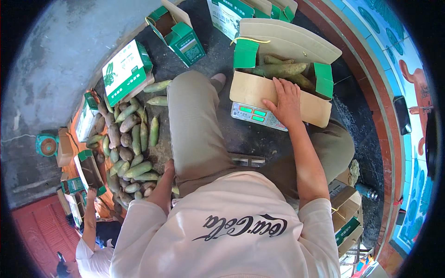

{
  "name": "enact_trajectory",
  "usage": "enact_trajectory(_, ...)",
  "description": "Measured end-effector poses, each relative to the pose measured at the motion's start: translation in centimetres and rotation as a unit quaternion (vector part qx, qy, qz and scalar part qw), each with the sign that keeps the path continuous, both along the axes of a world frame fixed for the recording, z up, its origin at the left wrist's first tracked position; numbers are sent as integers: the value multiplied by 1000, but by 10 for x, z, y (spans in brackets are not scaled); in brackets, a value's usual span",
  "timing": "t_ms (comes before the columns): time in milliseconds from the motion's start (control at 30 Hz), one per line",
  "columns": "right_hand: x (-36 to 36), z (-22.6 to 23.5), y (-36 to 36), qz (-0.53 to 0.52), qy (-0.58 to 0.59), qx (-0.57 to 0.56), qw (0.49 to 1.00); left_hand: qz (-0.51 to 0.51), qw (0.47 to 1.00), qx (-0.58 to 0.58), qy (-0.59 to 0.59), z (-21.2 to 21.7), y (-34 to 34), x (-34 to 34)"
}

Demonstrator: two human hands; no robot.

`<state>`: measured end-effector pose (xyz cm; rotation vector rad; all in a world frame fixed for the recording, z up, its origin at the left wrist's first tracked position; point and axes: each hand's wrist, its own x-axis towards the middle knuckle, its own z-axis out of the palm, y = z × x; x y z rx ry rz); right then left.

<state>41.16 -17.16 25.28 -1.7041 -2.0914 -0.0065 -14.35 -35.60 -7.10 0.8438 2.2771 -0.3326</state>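
Observation:
My right hand [285,101] lies flat on the front flap of an open cardboard box [255,86], thumb spread and fingertips at the flap's upper edge. Several long green vegetables that look like radishes [280,70] lie inside, partly hidden by the flap and hand. Beneath the box is a digital scale [259,116] with lit green displays. My left hand [169,167] hangs down beside my left thigh, near a pile of green and brownish radishes [134,139]. Its fingers are hidden, so whether it holds anything does not show.
A white-and-green carton [127,72] and an open green carton [185,44] stand ahead on the left; another carton [227,18] stands farther off. At the lower left, a co-worker's arm [89,217] reaches toward an open box [88,169]. Several cartons [345,199] stand at my right.

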Motion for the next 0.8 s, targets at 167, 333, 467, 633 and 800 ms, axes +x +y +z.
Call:
enact_trajectory(167, -1, -3, -2, 0, -6, -5, 1000, -142, 990, -8, -3, -3, -6, 7)
enact_trajectory(333, -2, 0, 1, 2, -5, -6, 1000, -157, 987, -18, 6, 8, -7, 7)
enact_trajectory(467, 3, 2, -1, -5, -18, -3, 1000, 9, 1000, 8, -19, 5, 0, 27)
enact_trajectory(633, -3, 7, 10, 18, 15, -8, 1000, 51, 984, 132, -104, -21, -28, -23)
enact_trajectory(800, 49, 14, 11, -96, 50, 35, 993, -4, 993, -18, -114, 64, 23, 84)
